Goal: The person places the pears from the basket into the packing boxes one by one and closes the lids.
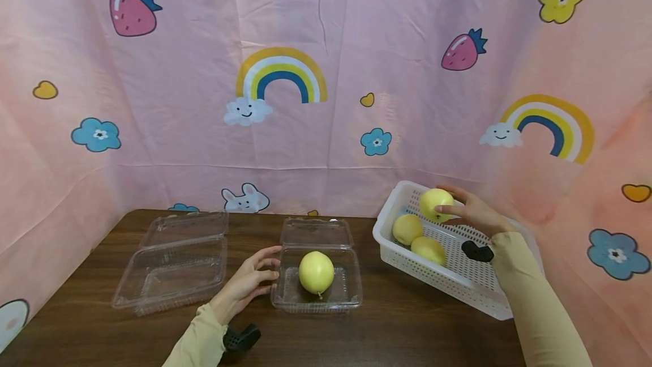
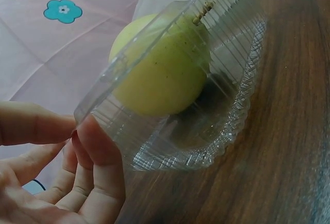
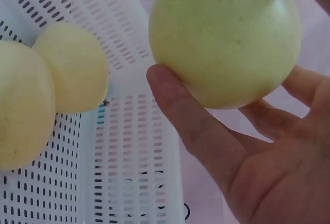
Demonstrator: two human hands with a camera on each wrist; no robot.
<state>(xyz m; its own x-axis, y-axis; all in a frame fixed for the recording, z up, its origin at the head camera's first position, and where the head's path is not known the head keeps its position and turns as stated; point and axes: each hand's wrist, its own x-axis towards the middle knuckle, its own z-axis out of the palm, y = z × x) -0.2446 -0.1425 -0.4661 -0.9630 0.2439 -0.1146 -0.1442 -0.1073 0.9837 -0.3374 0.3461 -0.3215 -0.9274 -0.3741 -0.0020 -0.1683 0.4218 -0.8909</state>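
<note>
My right hand [image 1: 476, 213] grips a pale yellow-green pear [image 1: 436, 205] over the back of a white plastic basket [image 1: 423, 277]. In the right wrist view the thumb [image 3: 193, 123] and fingers curl round its sides. Two more pears, a rear one [image 1: 407, 229] and a front one [image 1: 428, 250], lie in the basket's left part. At the middle, my left hand [image 1: 245, 283] pinches the left rim of a clear plastic clamshell box [image 1: 348, 293], its lid tipped back. A single pear [image 1: 316, 272] sits in this box, its stem toward me.
Another clear clamshell box [image 1: 175, 276], lid raised, stands on the left of the dark wooden table [image 1: 407, 333]. A pink printed cloth [image 1: 305, 146] hangs behind the table and along both sides.
</note>
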